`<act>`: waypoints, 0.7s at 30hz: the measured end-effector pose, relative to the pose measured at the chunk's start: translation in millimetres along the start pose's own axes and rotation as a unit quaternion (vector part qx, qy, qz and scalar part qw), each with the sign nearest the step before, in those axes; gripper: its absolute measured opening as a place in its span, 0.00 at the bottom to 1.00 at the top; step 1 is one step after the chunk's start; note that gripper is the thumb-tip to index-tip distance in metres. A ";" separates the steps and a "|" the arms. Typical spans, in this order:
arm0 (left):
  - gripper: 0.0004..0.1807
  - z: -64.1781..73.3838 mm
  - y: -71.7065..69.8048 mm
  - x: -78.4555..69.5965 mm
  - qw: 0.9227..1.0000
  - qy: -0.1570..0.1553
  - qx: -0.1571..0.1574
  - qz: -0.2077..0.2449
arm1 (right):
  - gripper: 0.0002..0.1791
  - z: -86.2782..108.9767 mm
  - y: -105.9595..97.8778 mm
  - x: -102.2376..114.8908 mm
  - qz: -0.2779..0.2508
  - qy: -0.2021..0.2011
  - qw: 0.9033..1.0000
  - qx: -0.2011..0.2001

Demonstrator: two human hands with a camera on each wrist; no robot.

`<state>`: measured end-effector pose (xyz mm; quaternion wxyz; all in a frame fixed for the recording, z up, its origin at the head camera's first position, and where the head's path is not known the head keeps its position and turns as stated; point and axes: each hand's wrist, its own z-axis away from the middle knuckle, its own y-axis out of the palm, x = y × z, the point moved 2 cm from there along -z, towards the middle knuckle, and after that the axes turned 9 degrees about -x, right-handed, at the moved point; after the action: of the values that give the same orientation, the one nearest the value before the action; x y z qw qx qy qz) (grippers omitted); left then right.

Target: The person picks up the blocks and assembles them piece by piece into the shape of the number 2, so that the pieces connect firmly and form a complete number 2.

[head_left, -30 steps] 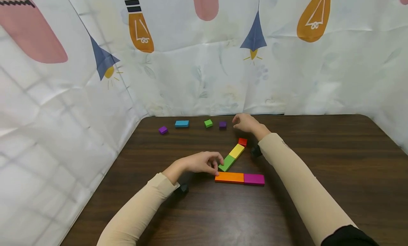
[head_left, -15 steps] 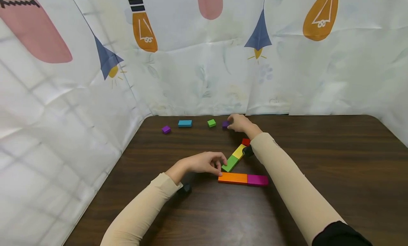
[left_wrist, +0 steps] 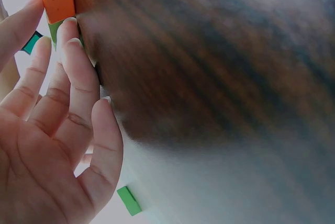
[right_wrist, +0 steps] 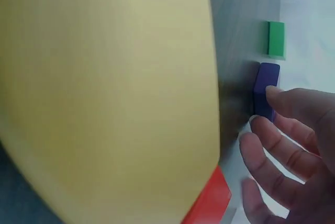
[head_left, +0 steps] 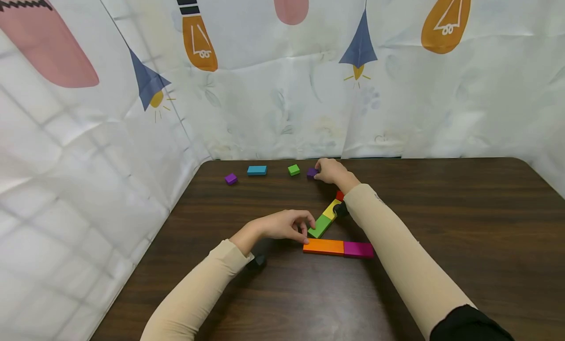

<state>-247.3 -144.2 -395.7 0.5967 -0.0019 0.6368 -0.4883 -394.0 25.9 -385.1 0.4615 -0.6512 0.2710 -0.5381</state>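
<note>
In the head view my left hand (head_left: 282,225) reaches in from the left, its thumb touching the left end of the orange block (head_left: 323,246). Its other fingers curve loosely over the near end of the green block (head_left: 320,225); the left wrist view shows the palm with nothing in it. At the far side my right hand (head_left: 331,171) pinches a dark purple block (right_wrist: 265,90) between thumb and finger. A magenta block (head_left: 358,249) lies end to end with the orange one. Slanting away, the green block meets a yellow block (head_left: 331,209), then a red block (head_left: 339,196), partly hidden by the right sleeve.
Along the far edge of the brown table (head_left: 282,301) lie a small purple block (head_left: 231,179), a blue block (head_left: 257,170) and a small green block (head_left: 294,170). A printed white curtain (head_left: 265,110) hangs behind and at the left.
My right hand has moved left to the dark purple block and taken hold of it. The left hand stays at the orange block. The head view has shifted slightly.
</note>
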 end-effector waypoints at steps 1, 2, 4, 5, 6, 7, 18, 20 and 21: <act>0.16 0.0 0.1 -0.1 1.000 0.001 0.000 0.000 | 0.22 0.2 -0.2 0.4 0.008 0.001 1.000 -0.002; 0.16 0.0 0.3 -0.2 1.000 0.001 0.000 -0.001 | 0.22 0.5 -0.5 0.9 0.016 0.001 1.000 -0.004; 0.16 0.0 0.4 -0.9 1.000 0.000 -0.001 0.000 | 0.21 1.4 -1.5 1.5 0.034 -0.002 0.999 -0.008; 0.17 -0.1 0.6 -1.2 1.000 -0.002 -0.001 0.000 | 0.21 1.9 -2.2 1.9 0.042 -0.004 0.999 -0.011; 0.17 0.0 0.6 -1.6 1.000 -0.003 -0.001 0.001 | 0.21 2.3 -3.0 1.9 0.048 -0.006 0.999 -0.015; 0.17 0.0 0.6 -2.2 1.000 -0.004 -0.001 0.001 | 0.20 2.7 -3.9 1.7 0.052 -0.008 0.998 -0.019; 0.17 0.7 0.4 -3.5 1.000 -0.005 0.003 0.005 | 0.20 8.9 -14.3 -7.9 0.015 -0.035 0.998 -0.043; 0.17 1.1 0.2 -2.8 1.000 -0.006 0.001 0.002 | 0.20 10.1 -17.3 -9.3 0.010 -0.043 0.998 -0.047; 0.17 1.3 0.1 -2.1 1.000 -0.007 0.000 0.000 | 0.20 10.6 -18.8 -10.1 0.007 -0.047 0.998 -0.049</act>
<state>-245.6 -143.8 -393.9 0.6007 -0.0050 0.6327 -0.4886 -389.5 45.7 -372.9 0.4451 -0.6957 0.2794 -0.4897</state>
